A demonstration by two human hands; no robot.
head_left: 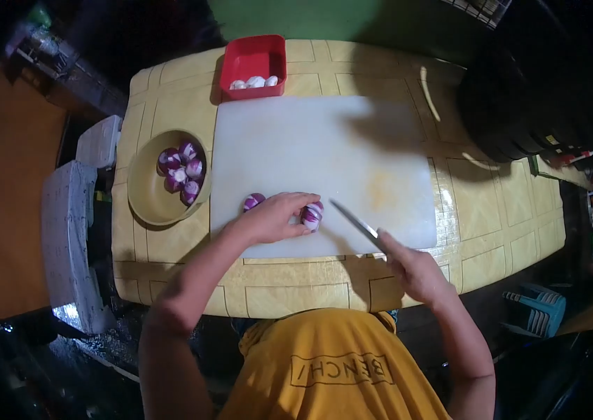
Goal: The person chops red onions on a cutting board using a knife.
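Note:
My left hand is closed around a peeled red onion on the white cutting board. Another red onion lies just behind that hand, partly covered by it. In my right hand is a knife, gripped by the handle over the board's front right part. Its blade points up and left toward the held onion, with a small gap between them. Left of the board, a yellowish bowl holds several peeled red onions.
Behind the board sits a red container with several white garlic-like pieces. A patterned yellow cloth covers the table. At the right stands a large dark drum-like object. A teal plastic stool is on the floor at right.

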